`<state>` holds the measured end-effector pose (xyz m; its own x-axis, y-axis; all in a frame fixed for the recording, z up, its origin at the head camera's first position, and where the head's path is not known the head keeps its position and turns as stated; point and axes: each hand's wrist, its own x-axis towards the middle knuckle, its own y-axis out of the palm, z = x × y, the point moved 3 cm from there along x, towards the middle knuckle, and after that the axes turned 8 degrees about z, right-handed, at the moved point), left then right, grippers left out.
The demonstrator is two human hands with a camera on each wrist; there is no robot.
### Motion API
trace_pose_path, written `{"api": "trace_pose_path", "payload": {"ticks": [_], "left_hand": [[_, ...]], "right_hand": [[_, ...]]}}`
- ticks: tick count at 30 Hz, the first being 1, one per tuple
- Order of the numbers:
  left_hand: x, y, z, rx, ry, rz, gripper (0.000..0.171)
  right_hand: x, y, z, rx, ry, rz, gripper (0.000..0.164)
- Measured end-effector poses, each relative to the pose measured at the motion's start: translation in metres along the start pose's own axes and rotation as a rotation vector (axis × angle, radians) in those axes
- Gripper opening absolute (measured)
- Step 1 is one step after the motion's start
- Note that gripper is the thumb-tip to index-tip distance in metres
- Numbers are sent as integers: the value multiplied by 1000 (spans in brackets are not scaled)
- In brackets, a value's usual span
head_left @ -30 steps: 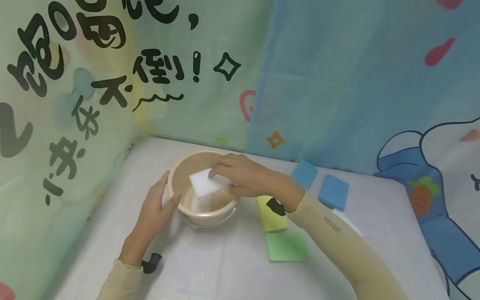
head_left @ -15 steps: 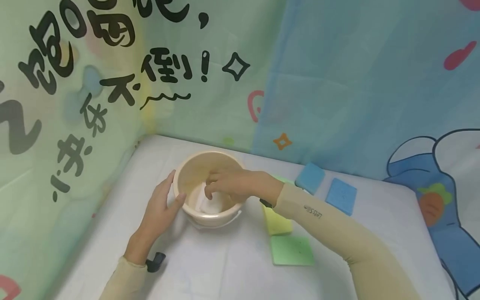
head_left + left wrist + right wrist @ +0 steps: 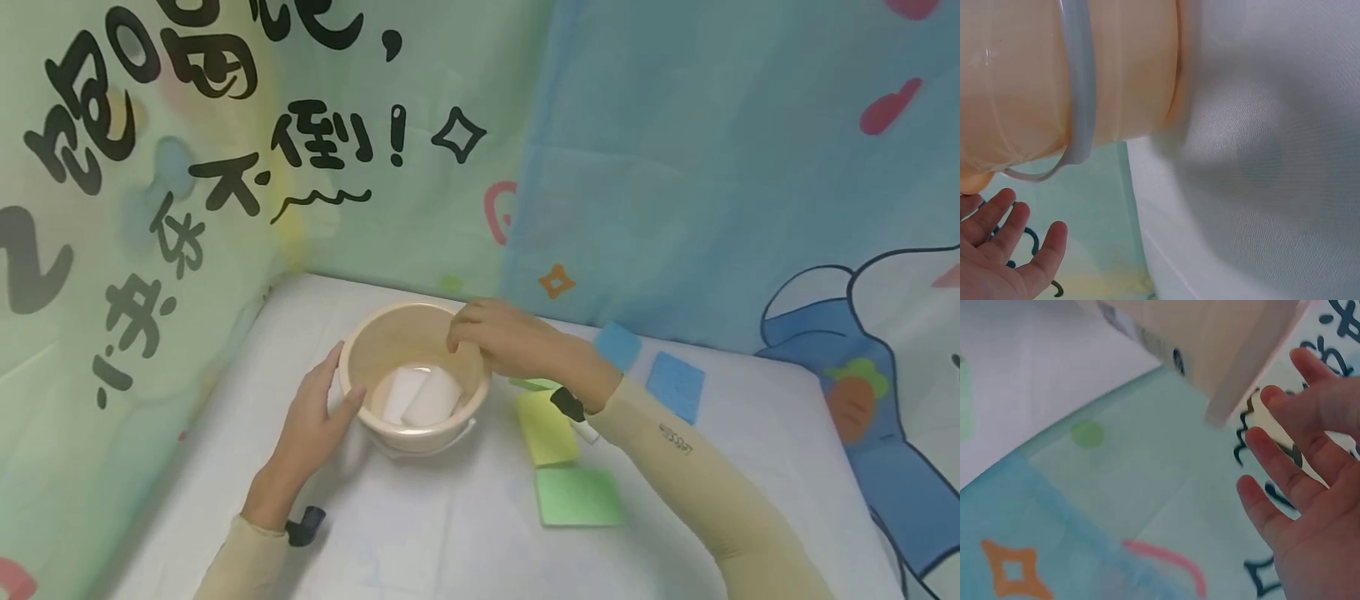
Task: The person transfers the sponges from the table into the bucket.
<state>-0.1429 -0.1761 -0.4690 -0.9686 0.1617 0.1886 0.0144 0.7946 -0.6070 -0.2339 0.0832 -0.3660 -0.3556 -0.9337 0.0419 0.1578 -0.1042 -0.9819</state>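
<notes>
A cream bucket [image 3: 420, 442] stands upright on the white-covered table, its pale handle [image 3: 1082, 81] hanging down its side. Two white sponges [image 3: 435, 398] lie at its bottom, one partly over the other. My left hand [image 3: 311, 417] touches the left side of the rim, thumb and fingers apart; the left wrist view has its fingers spread beside the bucket. Over the right rim is my right hand [image 3: 506, 337], holding nothing. Its fingers are loosely bent and spread in the right wrist view, next to the bucket's rim [image 3: 1254, 362].
Right of the bucket lie a yellow sponge [image 3: 547, 429] and a green sponge [image 3: 579, 497], with another green one [image 3: 536, 384] partly hidden behind. Two blue sponges [image 3: 675, 386] lie farther right. A white piece [image 3: 585, 431] shows under my right wrist. Printed cloth [image 3: 637, 192] hangs behind.
My right hand lowered a white sponge into the bucket and let it go beside another one. It has since risen back to the right rim. My left hand stays at the rim.
</notes>
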Motion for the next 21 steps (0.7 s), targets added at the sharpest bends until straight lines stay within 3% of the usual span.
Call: {"api": "trace_pose_path", "payload": {"ticks": [5, 14, 21], "left_hand": [[-1, -2, 1, -6, 3, -1, 69], [-1, -1, 0, -22, 19, -10, 67], [-1, 2, 0, -36, 16, -5, 67]], "right_hand": [[-35, -4, 0, 31, 50, -60, 38], [-97, 4, 2, 71, 361, -52, 37], [-142, 22, 7, 65, 482, -127, 40]]}}
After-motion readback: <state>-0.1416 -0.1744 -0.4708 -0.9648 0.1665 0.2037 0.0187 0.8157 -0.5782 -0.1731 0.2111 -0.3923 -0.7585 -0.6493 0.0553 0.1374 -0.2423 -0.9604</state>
